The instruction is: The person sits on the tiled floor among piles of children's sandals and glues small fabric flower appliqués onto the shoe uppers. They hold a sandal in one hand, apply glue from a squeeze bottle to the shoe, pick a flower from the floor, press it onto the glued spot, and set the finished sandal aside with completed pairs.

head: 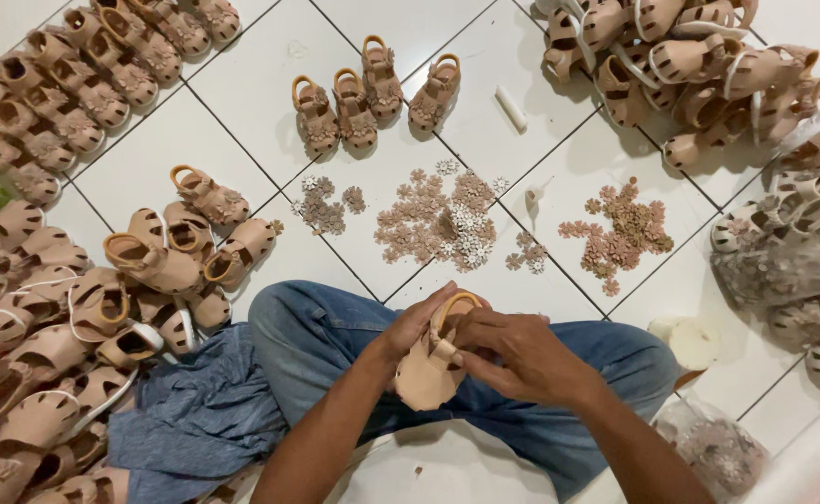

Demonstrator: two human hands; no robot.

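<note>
Beige child's sandal is gripped by left hand and right hand; flower pile could be scattered if knee shifts.

You have two hands, the left and the right, around one tan sandal. Four finished sandals stand in a row on the floor ahead of you. Three main heaps of small flower pieces lie between (plus a few strays). The sandal piles at either side are too crowded to count.
</note>
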